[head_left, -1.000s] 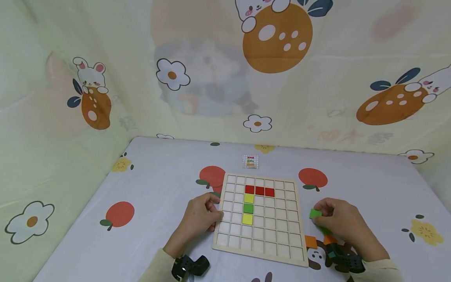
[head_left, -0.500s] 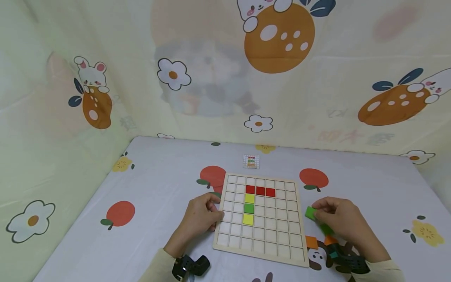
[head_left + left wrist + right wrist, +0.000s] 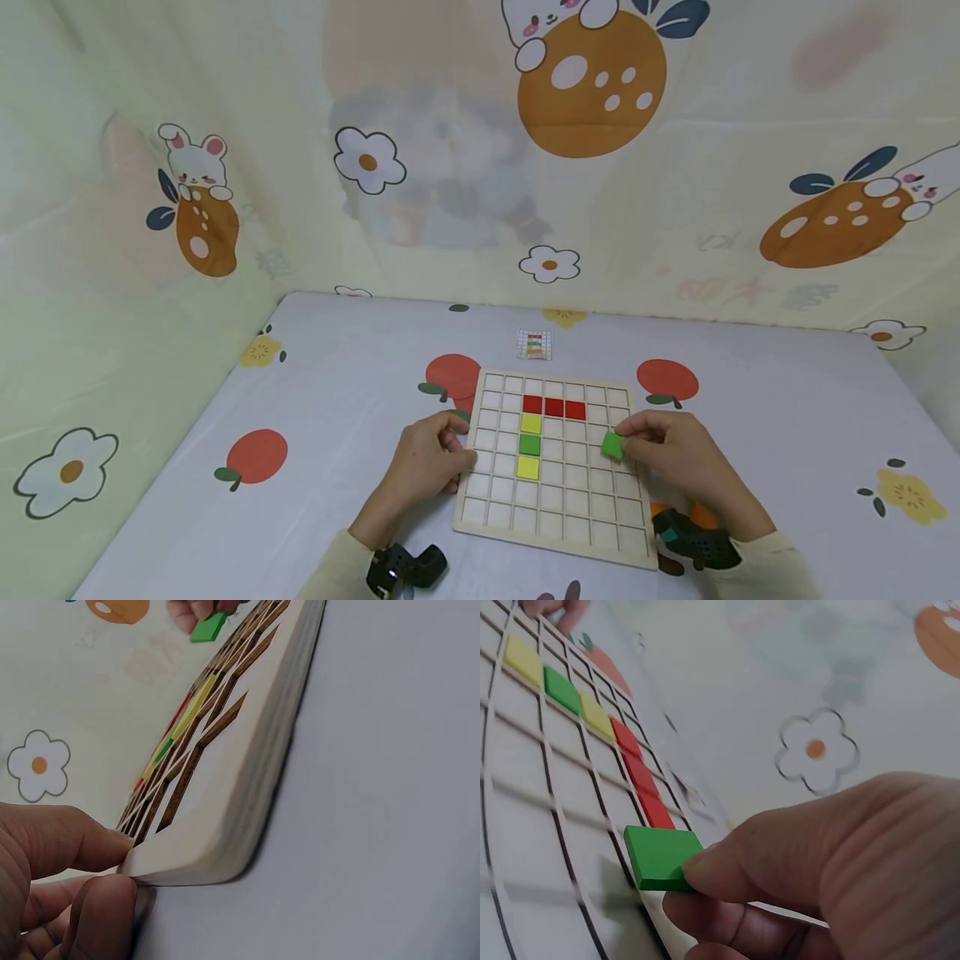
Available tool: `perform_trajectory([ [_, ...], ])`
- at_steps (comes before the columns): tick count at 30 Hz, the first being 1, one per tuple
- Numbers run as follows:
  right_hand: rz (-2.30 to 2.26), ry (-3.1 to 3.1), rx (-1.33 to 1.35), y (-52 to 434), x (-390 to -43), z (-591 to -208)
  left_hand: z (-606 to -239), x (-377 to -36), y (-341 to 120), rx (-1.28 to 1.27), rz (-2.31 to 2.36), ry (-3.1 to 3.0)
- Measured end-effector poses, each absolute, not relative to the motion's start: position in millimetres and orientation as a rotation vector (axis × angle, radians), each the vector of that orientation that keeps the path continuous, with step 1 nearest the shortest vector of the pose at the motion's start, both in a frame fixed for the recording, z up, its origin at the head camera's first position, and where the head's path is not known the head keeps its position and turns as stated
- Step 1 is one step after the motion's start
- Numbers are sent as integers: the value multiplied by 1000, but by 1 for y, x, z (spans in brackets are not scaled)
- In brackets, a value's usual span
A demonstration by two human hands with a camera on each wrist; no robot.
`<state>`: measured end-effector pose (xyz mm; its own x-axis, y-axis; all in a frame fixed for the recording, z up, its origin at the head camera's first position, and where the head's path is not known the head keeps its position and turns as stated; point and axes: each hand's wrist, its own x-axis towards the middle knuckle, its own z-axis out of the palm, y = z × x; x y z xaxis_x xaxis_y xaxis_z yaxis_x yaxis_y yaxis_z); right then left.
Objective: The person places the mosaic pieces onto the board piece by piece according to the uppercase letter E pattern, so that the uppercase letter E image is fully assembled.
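Observation:
My right hand [image 3: 670, 446] pinches a green square tile [image 3: 612, 445] between thumb and fingers, over the right columns of the wooden grid board [image 3: 555, 546]. In the right wrist view the green tile [image 3: 661, 858] hovers close above the grid, casting a shadow. My left hand [image 3: 427, 457] grips the board's left edge; the left wrist view shows its thumb and finger pinching the frame near a corner [image 3: 180, 874]. In the grid lie a row of red tiles [image 3: 553, 407] and, below its left end, a column of yellow tiles [image 3: 528, 467] with a green tile [image 3: 529, 444] between them.
A small printed pattern card [image 3: 535, 344] lies behind the board. Orange tiles [image 3: 703, 516] sit right of the board, partly hidden by my right wrist. Patterned cloth covers the table [image 3: 360, 350], and a printed curtain [image 3: 435, 167] rises behind.
My right hand has moved left from beside the board to over its right columns, carrying the green tile. The left hand keeps its hold on the board edge.

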<state>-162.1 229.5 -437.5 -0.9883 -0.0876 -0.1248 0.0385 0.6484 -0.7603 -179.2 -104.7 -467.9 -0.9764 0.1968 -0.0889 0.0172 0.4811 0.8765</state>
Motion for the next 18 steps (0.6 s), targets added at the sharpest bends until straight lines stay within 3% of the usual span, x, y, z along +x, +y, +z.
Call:
perform_trajectory([
  [18,-1278,2642,-88,170,-178,-438,-470,-181,-106,182,1517,2533],
])
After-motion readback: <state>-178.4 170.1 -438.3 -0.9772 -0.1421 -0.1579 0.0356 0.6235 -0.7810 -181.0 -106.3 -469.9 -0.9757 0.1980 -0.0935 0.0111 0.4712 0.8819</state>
